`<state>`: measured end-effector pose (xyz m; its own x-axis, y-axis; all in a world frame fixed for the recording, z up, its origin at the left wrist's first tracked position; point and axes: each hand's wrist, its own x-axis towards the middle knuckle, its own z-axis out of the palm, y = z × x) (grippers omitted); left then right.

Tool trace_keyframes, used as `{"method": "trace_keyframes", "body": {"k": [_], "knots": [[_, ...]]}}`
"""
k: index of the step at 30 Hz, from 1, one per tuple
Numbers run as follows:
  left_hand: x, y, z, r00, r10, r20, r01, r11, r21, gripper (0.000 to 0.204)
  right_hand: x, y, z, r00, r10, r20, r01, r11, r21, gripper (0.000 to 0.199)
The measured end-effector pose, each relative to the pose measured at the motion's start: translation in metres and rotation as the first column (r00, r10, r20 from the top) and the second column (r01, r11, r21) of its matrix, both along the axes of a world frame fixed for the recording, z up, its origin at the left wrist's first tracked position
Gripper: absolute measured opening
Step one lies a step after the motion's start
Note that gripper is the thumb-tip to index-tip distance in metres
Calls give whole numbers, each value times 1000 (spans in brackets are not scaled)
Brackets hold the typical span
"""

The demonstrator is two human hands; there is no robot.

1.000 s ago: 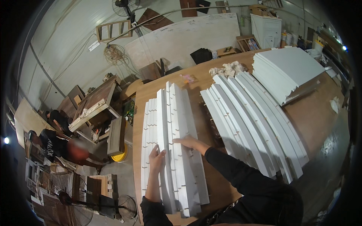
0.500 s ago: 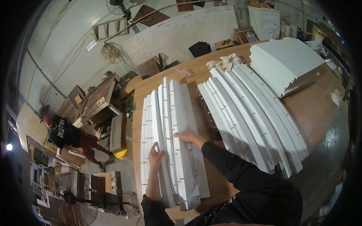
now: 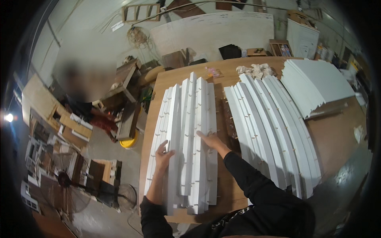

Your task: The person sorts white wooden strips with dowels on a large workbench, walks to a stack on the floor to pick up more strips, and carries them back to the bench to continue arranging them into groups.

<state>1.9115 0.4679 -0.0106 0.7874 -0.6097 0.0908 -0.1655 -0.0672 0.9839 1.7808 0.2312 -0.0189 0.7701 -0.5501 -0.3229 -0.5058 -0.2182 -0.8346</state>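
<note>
Long white slats [image 3: 171,119] with small wooden dowels along their edges lie side by side in a bundle on the brown table [image 3: 230,190]. My left hand [image 3: 162,156] is at the left part of this bundle, thumb and fingers apart against one slat. Across from it, my right hand [image 3: 212,141] grips a white slat with dowels [image 3: 196,166], its thumb over the top; the other fingers are partly hidden on the far right side. Some slats in the bundle stand unevenly, with their ends out of line.
A second group of white doweled slats [image 3: 274,131] lies to the right. Beyond it is a stack of white panels [image 3: 321,81]. Crumpled cloth [image 3: 257,70] and a pink packet [image 3: 213,72] lie at the back. At left are a person [image 3: 81,105], a yellow bucket [image 3: 129,142] and fans [image 3: 127,196].
The view has shifted, so the table sits differently in the picture. Both hands stay at the left bundle, where the slats have shifted slightly. The person at left has moved nearer the wooden furniture.
</note>
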Motion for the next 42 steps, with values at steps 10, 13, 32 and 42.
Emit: {"method": "trace_keyframes", "body": {"k": [10,13,32,42], "knots": [[-51,43,125,980,24,200,28,967,-254,60,43,76,166,613,76,786,-244,965,97,90],[-85,36,199,895,86,438,19,973,-231,68,66,117,237,406,-43,913,-229,962,147,70],[-146,170,233,504,432,748,-55,880,-472,47,39,114,319,-100,545,832,136,836,-531,38],[-206,252,151,-93,736,671,-489,553,-675,26,46,145,250,303,942,145,374,23,-927,53]]}}
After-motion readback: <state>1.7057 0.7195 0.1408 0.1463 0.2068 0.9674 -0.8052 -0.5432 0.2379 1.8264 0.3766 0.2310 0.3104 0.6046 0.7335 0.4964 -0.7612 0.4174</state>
